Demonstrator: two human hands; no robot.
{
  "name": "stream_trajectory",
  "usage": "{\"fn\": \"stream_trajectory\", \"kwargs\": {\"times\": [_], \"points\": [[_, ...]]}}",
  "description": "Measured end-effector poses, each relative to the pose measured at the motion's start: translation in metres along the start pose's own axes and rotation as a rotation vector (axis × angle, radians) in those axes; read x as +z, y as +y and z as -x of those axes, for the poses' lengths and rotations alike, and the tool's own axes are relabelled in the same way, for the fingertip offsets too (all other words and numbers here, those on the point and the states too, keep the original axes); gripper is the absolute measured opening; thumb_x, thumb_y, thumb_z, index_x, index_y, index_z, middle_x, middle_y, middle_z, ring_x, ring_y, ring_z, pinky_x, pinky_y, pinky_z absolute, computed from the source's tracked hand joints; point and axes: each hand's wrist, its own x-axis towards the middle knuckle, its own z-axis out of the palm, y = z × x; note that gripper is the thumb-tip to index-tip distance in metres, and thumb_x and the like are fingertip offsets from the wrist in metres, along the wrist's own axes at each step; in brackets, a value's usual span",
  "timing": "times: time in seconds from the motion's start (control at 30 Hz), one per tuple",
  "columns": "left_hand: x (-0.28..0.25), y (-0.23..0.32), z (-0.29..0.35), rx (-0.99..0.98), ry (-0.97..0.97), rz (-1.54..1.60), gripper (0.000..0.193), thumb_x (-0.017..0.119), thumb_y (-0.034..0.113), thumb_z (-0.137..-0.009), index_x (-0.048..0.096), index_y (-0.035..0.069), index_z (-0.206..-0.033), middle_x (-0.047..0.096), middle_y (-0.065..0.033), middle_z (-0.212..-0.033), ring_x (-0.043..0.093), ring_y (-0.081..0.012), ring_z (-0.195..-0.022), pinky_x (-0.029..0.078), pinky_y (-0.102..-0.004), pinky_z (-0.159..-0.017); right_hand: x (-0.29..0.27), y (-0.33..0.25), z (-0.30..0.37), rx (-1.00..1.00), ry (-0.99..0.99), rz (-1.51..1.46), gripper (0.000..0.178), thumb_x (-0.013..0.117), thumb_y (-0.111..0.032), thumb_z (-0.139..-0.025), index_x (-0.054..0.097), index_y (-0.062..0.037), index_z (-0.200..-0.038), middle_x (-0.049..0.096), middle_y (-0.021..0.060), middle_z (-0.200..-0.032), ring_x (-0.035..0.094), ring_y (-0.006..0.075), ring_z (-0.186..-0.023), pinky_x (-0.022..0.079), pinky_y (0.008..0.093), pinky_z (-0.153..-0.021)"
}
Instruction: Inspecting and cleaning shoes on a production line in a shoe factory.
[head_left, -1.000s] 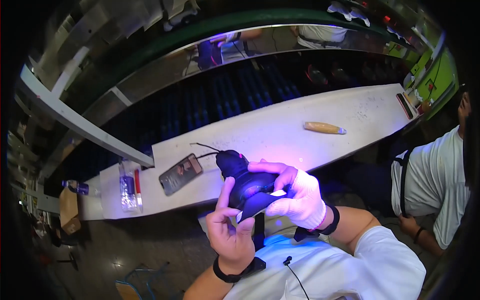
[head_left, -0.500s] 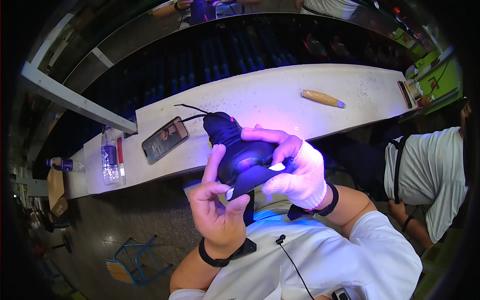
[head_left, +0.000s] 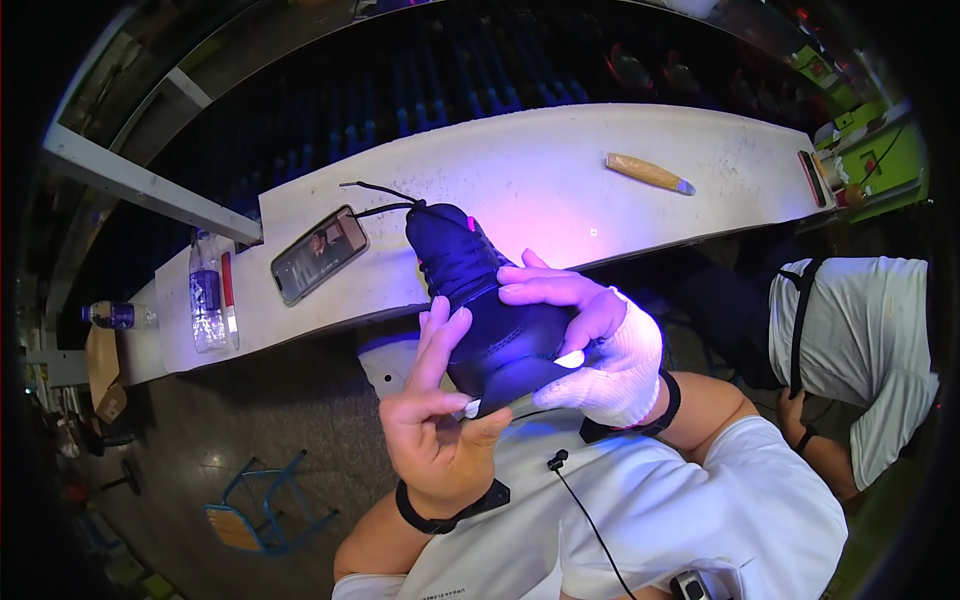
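I hold a black lace-up shoe point(head_left: 465, 270) between my hands, its toe toward me and its laced end reaching over the table edge. A dark flat piece point(head_left: 520, 385) with pale ends spans the toe. My bare left hand point(head_left: 440, 395) pinches one pale end between thumb and forefinger, its other fingers resting along the shoe's side. At the other end, my right hand point(head_left: 595, 345), in a white glove with bare fingertips, grips the piece and lays its fingers on the upper. How firmly the piece touches the toe is hard to see. Violet light falls on both hands.
A phone point(head_left: 320, 255) lies on the white table point(head_left: 520, 190) beside the lace ends. Farther right is a wooden-handled tool point(head_left: 648, 173). Plastic bottles point(head_left: 207, 295) and a red-handled knife point(head_left: 230, 300) are left. A stool point(head_left: 262, 505) stands below; another person point(head_left: 850, 340) sits right.
The shoe has tipped so that more of its laced top faces me. The flat piece's middle now sits closer over the toe. Both hands keep their hold; the whole view has shifted slightly.
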Motion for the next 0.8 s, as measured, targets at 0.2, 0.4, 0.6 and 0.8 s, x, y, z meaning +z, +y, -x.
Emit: {"fn": "stream_trajectory", "kwargs": {"times": [0.2,0.4,0.6,0.8], "points": [[-0.011,-0.004,0.004,0.048,-0.083,-0.007,0.049,0.091,0.022,-0.086,0.056,0.000,-0.113,0.062,-0.0382,-0.139,0.045,-0.0540,-0.148,0.021,-0.0646,-0.126,-0.006,0.000,-0.004,-0.016,-0.087,0.032,0.045,0.097,-0.024,-0.076,0.056,-0.0118,-0.090,0.067,0.0278,-0.137,0.059,0.0466,-0.138,0.032,0.0634,-0.122],[-0.007,0.036,-0.035,0.013,-0.121,-0.216,0.043,0.082,0.035,-0.094,0.067,0.001,-0.116,0.070,-0.0250,-0.129,0.060,-0.0442,-0.129,0.037,-0.0570,-0.118,-0.012,-0.004,-0.016,-0.072,-0.263,0.350,0.040,0.098,-0.024,-0.074,0.065,-0.0081,-0.091,0.072,0.0175,-0.132,0.068,0.0391,-0.127,0.055,0.0492,-0.108],[-0.019,0.030,-0.050,0.095,-0.275,-0.464,0.043,0.062,0.042,-0.107,0.059,0.001,-0.122,0.071,-0.0272,-0.124,0.061,-0.0397,-0.121,0.041,-0.0550,-0.112,0.000,0.017,-0.015,0.038,-0.094,0.216,0.055,0.097,-0.031,-0.073,0.071,-0.0048,-0.114,0.070,0.0177,-0.133,0.070,0.0354,-0.120,0.056,0.0437,-0.103],[-0.042,0.047,-0.056,-0.139,-0.062,-0.364,0.042,0.049,0.037,-0.110,0.059,-0.004,-0.115,0.071,-0.0349,-0.119,0.062,-0.0487,-0.128,0.039,-0.0613,-0.117,0.021,0.052,-0.018,-0.135,-0.101,0.394,0.039,0.094,-0.024,-0.070,0.063,-0.0118,-0.090,0.068,0.0184,-0.134,0.068,0.0379,-0.113,0.056,0.0529,-0.099]]}}
